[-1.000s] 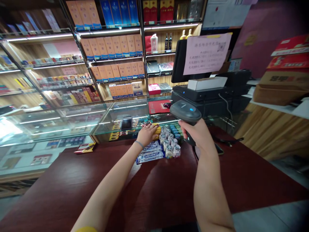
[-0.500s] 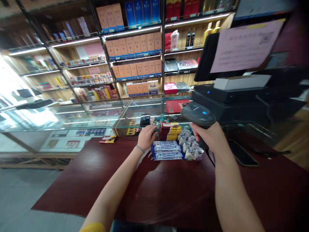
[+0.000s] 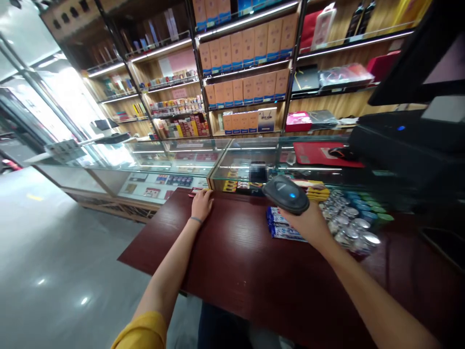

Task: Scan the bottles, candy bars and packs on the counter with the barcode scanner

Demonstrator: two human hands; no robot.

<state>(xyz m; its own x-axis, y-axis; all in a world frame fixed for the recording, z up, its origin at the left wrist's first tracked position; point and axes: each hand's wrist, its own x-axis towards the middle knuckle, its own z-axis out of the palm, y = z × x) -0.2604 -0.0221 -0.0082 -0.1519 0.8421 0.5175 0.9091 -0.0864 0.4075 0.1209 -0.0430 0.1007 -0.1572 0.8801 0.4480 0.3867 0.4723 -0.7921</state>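
My right hand (image 3: 310, 220) is closed around the handle of a black barcode scanner (image 3: 285, 194), held over the table with a blue light on its top. Beneath and behind it lie blue-and-white snack packets (image 3: 286, 231), partly covered by the hand. Yellow-and-red packets (image 3: 317, 190) are stacked just behind the scanner. At the table's far left edge my left hand (image 3: 202, 203) has its fingers curled over flat red packets (image 3: 193, 193), mostly hidden beneath it. Small silver-lidded jars (image 3: 350, 228) stand in rows to the right of my right hand.
The dark red table (image 3: 232, 252) meets a glass display counter (image 3: 174, 165) at the back. Green-and-blue lidded containers (image 3: 370, 206) stand behind the jars. A black monitor (image 3: 410, 58) and a phone (image 3: 443, 245) are on the right. A red mat (image 3: 323, 154) holds a mouse.
My left hand has gone from beside the blue packets to the flat packets at the far left. The scanner has moved left over the blue packets. The view has turned left.
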